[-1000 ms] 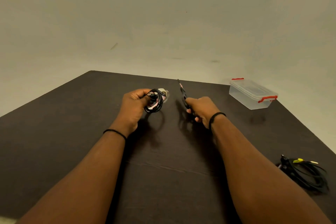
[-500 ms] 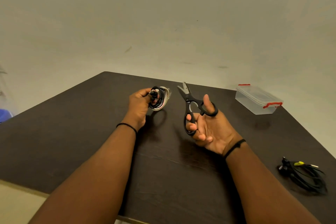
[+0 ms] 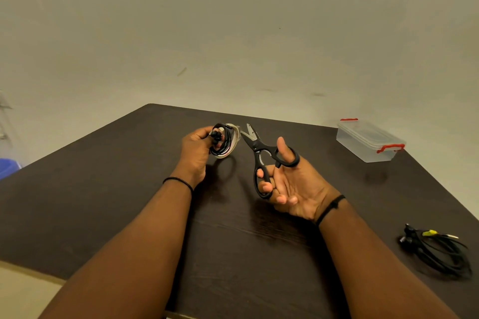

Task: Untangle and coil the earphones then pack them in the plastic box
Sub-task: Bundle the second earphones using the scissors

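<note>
Earphones [image 3: 222,140] coiled, black, in left hand [image 3: 197,153]

A plain indoor room is shown, though its exact kind cannot be told: a dark wood-grain table [image 3: 129,202] is set against a bare, scuffed beige wall [image 3: 233,33], and a blue tub [image 3: 7,167] is glimpsed at the left edge.

Single head-worn wide-angle view, looking forward and down from above the forearms. Close over the left hand [image 3: 198,153] and right hand [image 3: 295,189], across a dark table [image 3: 108,189] toward a plain wall [image 3: 233,33] beyond its far edge.
</note>
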